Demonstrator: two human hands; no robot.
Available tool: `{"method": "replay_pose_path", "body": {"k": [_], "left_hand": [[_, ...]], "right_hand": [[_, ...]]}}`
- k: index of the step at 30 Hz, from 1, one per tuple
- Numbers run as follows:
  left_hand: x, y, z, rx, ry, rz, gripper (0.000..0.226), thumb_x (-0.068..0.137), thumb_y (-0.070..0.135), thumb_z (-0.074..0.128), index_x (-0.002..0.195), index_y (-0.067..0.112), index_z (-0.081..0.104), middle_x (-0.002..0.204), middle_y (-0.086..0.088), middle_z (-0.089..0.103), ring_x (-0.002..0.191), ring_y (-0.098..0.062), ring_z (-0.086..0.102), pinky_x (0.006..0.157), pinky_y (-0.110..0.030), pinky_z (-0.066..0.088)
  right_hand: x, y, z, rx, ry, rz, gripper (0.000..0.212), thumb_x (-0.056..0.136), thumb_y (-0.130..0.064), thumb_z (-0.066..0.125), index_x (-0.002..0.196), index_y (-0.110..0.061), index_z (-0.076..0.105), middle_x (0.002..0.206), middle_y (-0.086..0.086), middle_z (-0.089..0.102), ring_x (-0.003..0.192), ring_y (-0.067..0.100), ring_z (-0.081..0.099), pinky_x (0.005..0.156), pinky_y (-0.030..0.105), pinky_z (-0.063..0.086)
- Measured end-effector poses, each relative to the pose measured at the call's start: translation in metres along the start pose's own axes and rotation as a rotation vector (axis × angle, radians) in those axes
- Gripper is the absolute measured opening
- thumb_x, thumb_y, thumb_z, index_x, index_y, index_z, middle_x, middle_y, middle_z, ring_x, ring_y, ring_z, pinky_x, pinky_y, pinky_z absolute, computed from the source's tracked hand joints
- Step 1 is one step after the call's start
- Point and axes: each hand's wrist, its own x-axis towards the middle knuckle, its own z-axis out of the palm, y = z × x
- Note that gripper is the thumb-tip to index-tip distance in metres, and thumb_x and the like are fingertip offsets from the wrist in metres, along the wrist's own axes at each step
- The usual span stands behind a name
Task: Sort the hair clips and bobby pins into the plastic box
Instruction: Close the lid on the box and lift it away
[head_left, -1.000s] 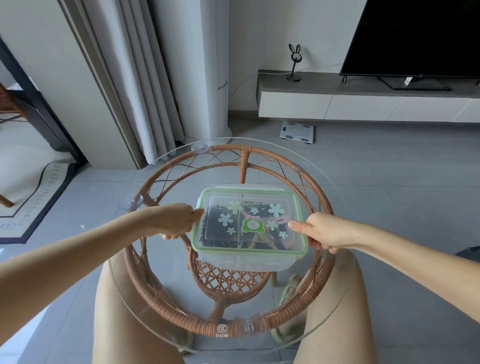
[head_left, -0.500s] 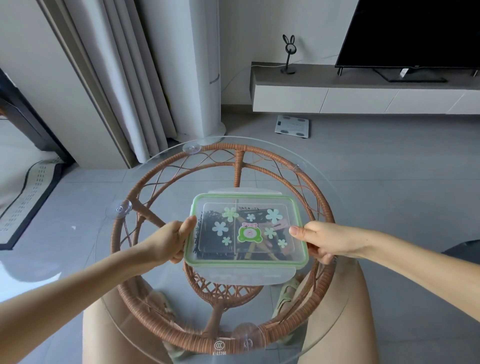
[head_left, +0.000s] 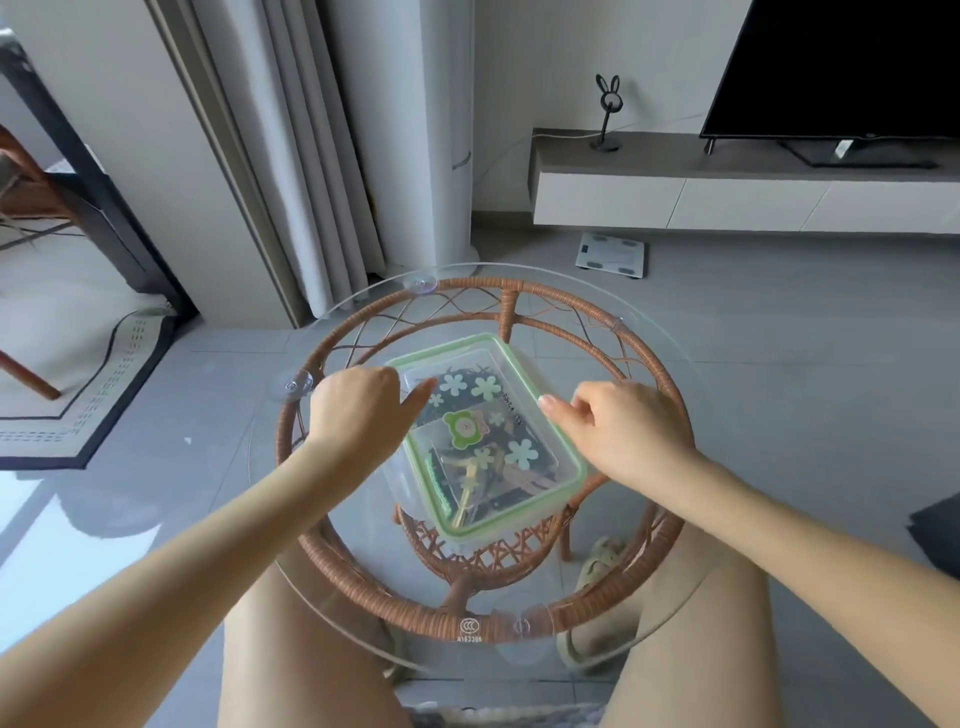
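A clear plastic box (head_left: 519, 415) with a green-rimmed lid, flower stickers and a green animal sticker lies at an angle on the round glass table (head_left: 363, 571). Through the lid I see dark bobby pins (head_left: 470, 371) in the far compartment. Yellow and dark hair clips (head_left: 488, 480) fill the near one. My left hand (head_left: 363, 410) rests at the box's left corner, thumb on the lid. My right hand (head_left: 623, 431) presses a fingertip on the right rim, its other fingers curled.
The glass top sits on a rattan frame with suction cups (head_left: 293, 387). My knees are under the near edge. A white scale (head_left: 613, 254) lies on the floor beyond; a TV bench (head_left: 727, 197) and curtains (head_left: 291, 156) stand further back.
The box has been turned from square-on to diagonal, its long side now running away from me. Both hands shifted with it, to its far left corner and right rim.
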Motion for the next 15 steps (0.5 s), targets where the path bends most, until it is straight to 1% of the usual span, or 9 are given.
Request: {"method": "replay_pose_path", "body": {"k": [1, 2, 4, 6, 8, 9, 12, 14, 15], "left_hand": [[-0.013, -0.002, 0.001, 0.013, -0.043, -0.02, 0.064, 0.09, 0.058, 0.031, 0.046, 0.012, 0.035, 0.046, 0.0, 0.039, 0.039, -0.014, 0.036, 0.04, -0.022, 0.027], [-0.024, -0.004, 0.004, 0.001, -0.092, -0.037, 0.066, 0.09, 0.06, 0.029, 0.044, 0.013, 0.032, 0.043, 0.002, 0.034, 0.037, -0.011, 0.033, 0.038, -0.02, 0.027], [-0.037, -0.006, 0.009, -0.074, -0.196, -0.049, 0.067, 0.09, 0.061, 0.025, 0.043, 0.014, 0.031, 0.042, 0.004, 0.029, 0.035, -0.009, 0.029, 0.039, -0.018, 0.032], [-0.044, -0.001, 0.014, -0.175, -0.293, -0.04, 0.066, 0.092, 0.058, 0.021, 0.044, 0.014, 0.032, 0.042, 0.004, 0.029, 0.035, -0.009, 0.029, 0.044, -0.018, 0.038], [-0.05, 0.006, 0.017, -0.286, -0.351, -0.055, 0.065, 0.096, 0.051, 0.017, 0.046, 0.012, 0.034, 0.045, 0.0, 0.034, 0.039, -0.013, 0.036, 0.051, -0.022, 0.042], [-0.053, 0.008, 0.018, -0.326, -0.347, -0.064, 0.065, 0.097, 0.047, 0.015, 0.047, 0.011, 0.034, 0.047, -0.002, 0.035, 0.042, -0.015, 0.038, 0.052, -0.023, 0.041], [-0.055, 0.01, 0.021, -0.418, -0.29, -0.086, 0.062, 0.099, 0.041, 0.014, 0.049, 0.01, 0.031, 0.05, -0.005, 0.036, 0.046, -0.018, 0.038, 0.048, -0.022, 0.032], [-0.056, 0.012, 0.023, -0.468, -0.25, -0.104, 0.059, 0.099, 0.039, 0.015, 0.05, 0.011, 0.029, 0.05, -0.005, 0.036, 0.047, -0.019, 0.036, 0.048, -0.023, 0.03], [-0.057, 0.013, 0.025, -0.495, -0.237, -0.111, 0.057, 0.1, 0.038, 0.015, 0.051, 0.011, 0.029, 0.05, -0.005, 0.035, 0.046, -0.019, 0.035, 0.047, -0.024, 0.029]], "right_hand": [[0.008, 0.004, 0.004, -0.127, 0.031, -0.032, 0.064, 0.089, -0.063, 0.028, 0.069, -0.009, 0.057, 0.061, 0.004, 0.06, 0.057, 0.023, 0.056, 0.052, 0.029, 0.042], [0.014, 0.006, 0.011, -0.182, -0.009, -0.048, 0.065, 0.088, -0.065, 0.026, 0.066, -0.009, 0.051, 0.058, 0.002, 0.054, 0.054, 0.021, 0.051, 0.048, 0.028, 0.037], [0.021, 0.009, 0.025, -0.185, -0.115, -0.063, 0.065, 0.089, -0.064, 0.023, 0.062, -0.01, 0.045, 0.055, 0.002, 0.046, 0.051, 0.02, 0.044, 0.046, 0.028, 0.03], [0.023, 0.01, 0.031, -0.193, -0.127, -0.111, 0.064, 0.092, -0.06, 0.019, 0.059, -0.01, 0.042, 0.055, 0.003, 0.044, 0.05, 0.019, 0.042, 0.046, 0.028, 0.028], [0.023, 0.011, 0.03, -0.157, -0.151, -0.151, 0.063, 0.094, -0.056, 0.018, 0.058, -0.01, 0.041, 0.054, 0.004, 0.043, 0.049, 0.018, 0.041, 0.045, 0.029, 0.027], [0.023, 0.012, 0.03, -0.12, -0.173, -0.156, 0.062, 0.094, -0.055, 0.018, 0.059, -0.009, 0.04, 0.054, 0.005, 0.043, 0.05, 0.018, 0.04, 0.046, 0.029, 0.027], [0.026, 0.016, 0.03, 0.018, -0.219, -0.153, 0.059, 0.095, -0.054, 0.02, 0.058, -0.011, 0.036, 0.055, 0.005, 0.04, 0.052, 0.02, 0.04, 0.048, 0.029, 0.027], [0.028, 0.019, 0.036, 0.168, -0.256, -0.121, 0.056, 0.094, -0.053, 0.022, 0.057, -0.013, 0.031, 0.054, 0.003, 0.035, 0.054, 0.019, 0.038, 0.052, 0.029, 0.028], [0.028, 0.022, 0.04, 0.253, -0.276, -0.095, 0.055, 0.094, -0.054, 0.024, 0.057, -0.014, 0.03, 0.055, 0.003, 0.034, 0.055, 0.019, 0.038, 0.055, 0.032, 0.031]]}}
